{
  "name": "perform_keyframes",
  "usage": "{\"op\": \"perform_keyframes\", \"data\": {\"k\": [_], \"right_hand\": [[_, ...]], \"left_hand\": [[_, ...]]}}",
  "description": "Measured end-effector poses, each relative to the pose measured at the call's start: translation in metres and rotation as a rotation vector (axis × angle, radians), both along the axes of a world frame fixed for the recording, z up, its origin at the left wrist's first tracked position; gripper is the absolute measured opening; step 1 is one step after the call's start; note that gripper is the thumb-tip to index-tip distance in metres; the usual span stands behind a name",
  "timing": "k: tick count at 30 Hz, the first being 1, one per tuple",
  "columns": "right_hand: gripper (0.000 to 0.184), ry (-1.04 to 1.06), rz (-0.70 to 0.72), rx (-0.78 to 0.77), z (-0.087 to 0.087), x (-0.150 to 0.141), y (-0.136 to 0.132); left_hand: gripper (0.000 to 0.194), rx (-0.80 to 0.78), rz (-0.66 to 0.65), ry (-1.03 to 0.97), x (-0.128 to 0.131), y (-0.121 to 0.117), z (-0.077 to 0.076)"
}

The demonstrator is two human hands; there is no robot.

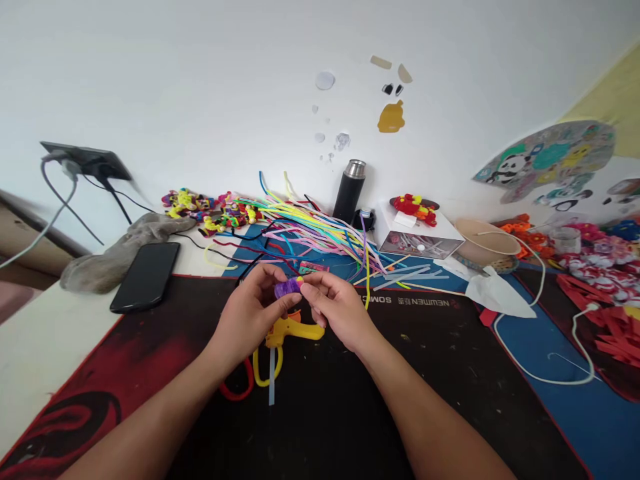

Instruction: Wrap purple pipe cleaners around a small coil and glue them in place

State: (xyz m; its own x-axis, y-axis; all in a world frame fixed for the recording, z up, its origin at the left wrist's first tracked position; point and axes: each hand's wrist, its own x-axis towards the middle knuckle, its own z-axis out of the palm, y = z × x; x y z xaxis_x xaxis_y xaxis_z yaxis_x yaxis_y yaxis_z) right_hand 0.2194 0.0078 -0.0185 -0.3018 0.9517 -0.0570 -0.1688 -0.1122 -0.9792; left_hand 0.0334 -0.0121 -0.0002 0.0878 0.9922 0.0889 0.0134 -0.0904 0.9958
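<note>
Dial centre: purple piece, between my two hands, above the dark mat; short, thick, fuzzy, ridged like a coil, a small yellow tip at its three o'clock end.

Left hand: mine, forearm slanting in from seven o'clock; index finger arched over, thumb stretched beneath; closed on the purple piece.

Right hand: mine, forearm slanting in from five o'clock; fingers bent, thumb laid along them, tips at the yellow tip; whether they pinch it or merely touch it, I cannot tell.

Glue gun: six o'clock, just below my hands; smooth yellow plastic, orange part at the top, flat-looking translucent stick projecting toward me.

Fuzzy stems: one o'clock; long, thin, many-coloured, heaped loosely.

Flask: one o'clock, behind the stems; black cylinder, shiny metal cap.

Box: between two and three o'clock; white, clear-fronted drawer.

Phone: nine o'clock; black, glossy slab.

Fuzzy figures: between ten and eleven o'clock; small, bright, clustered.
</note>
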Motion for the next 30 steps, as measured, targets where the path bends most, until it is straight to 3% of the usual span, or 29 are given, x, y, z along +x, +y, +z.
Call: {"op": "perform_keyframes", "data": {"k": [7, 13, 24, 30], "right_hand": [[0.041, -0.016, -0.022, 0.021, 0.006, 0.002, 0.001], [0.042, 0.016, -0.025, 0.018, 0.005, 0.004, 0.002], [0.05, 0.062, -0.02, -0.011, 0.008, 0.003, 0.001], [0.051, 0.027, -0.064, -0.016, 0.011, 0.006, 0.003]], "left_hand": [[0.035, -0.047, -0.13, -0.074, -0.001, 0.0, 0.0], [0.05, -0.16, -0.255, -0.205, -0.003, 0.002, 0.009], [0.053, -0.169, -0.254, -0.153, 0.004, 0.001, 0.002], [0.05, -0.148, -0.12, -0.128, -0.002, 0.004, -0.004]]}}
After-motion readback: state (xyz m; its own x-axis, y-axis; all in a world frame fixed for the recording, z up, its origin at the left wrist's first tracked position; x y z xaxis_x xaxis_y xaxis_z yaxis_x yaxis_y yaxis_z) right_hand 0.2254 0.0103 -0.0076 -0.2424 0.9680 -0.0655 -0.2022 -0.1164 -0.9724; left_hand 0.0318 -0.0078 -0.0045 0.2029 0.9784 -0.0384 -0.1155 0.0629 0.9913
